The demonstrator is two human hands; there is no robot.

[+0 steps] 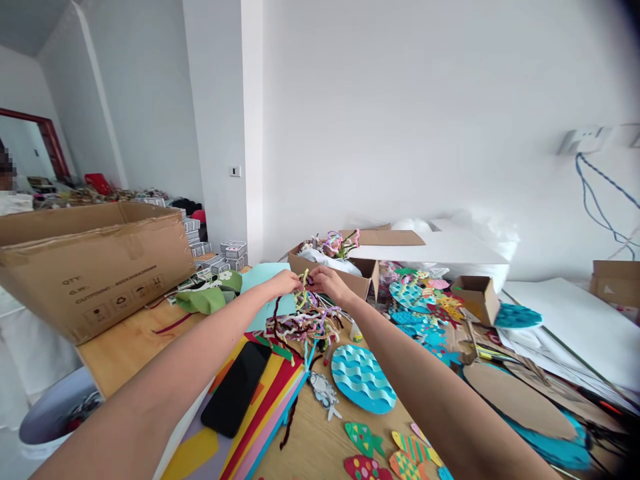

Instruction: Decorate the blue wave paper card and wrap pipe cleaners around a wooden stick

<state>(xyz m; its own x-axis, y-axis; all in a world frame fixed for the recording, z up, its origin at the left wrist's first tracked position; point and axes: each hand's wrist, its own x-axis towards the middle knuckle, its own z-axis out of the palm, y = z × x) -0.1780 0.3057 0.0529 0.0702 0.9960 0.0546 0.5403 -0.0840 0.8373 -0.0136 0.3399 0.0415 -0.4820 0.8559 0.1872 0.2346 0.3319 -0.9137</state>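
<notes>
Head view: left hand [285, 283], fingers drawn together on a yellow-green fuzzy stem [305, 277]; right hand [328, 283], fingers curled inward beside the same stem, its grip too small to tell. Stem located between the two hands, above a heap of multicoloured fuzzy stems [303, 325] on a wooden table [306, 437]. Nearby: one black phone [237, 389] lying on coloured sheets [273, 392], one blue oval with wavy strips [363, 377], one grey fish cutout [324, 392]

Obs. mid-scene: loose heap of fuzzy strands [306, 327], multicol. (wht, purple, pink, dk brn), tangled, bent in many dirs. Held up at heap's far side: yel-grn strand [303, 291], approx. upright, curved at top. Lying toward near side: dk brn strand [289, 424], wavy.
</notes>
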